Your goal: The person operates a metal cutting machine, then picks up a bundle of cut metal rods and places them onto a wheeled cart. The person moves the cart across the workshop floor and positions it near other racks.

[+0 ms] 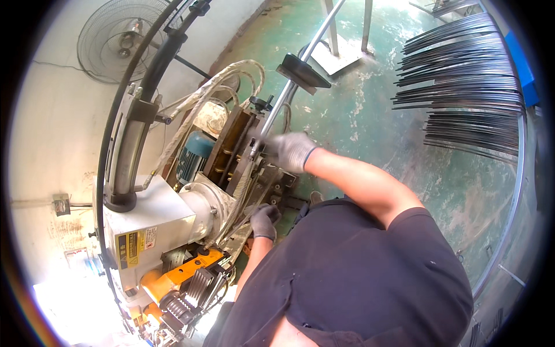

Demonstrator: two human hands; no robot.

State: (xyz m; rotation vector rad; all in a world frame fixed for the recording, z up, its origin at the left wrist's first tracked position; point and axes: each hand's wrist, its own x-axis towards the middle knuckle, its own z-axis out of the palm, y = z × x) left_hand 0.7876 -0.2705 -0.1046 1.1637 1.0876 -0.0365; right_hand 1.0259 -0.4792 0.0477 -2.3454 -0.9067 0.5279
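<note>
My right hand (293, 151), in a grey-white knit glove, reaches across to a long silvery bar (278, 110) that slants over the machine. Its fingers are smeared by motion beside the bar's lower end, so I cannot tell whether they touch it. Lower down, my left hand (265, 221), in a darker grey glove, is closed with curled fingers close to the machine's near side. Whatever it may hold is hidden. Between the hands and the white machine body (159, 214) runs a ribbed hose (240, 188). A black plate-like bracket (303, 73) sits higher on the bar.
A blue motor (198, 144) and wrapped hoses (199, 95) lie behind the bar. An orange arm (184, 272) projects at the machine's lower end. A wire fan (124, 40) stands by the wall. Many thin dark rods (462, 75) rest on a rack at right, above the green floor (352, 115).
</note>
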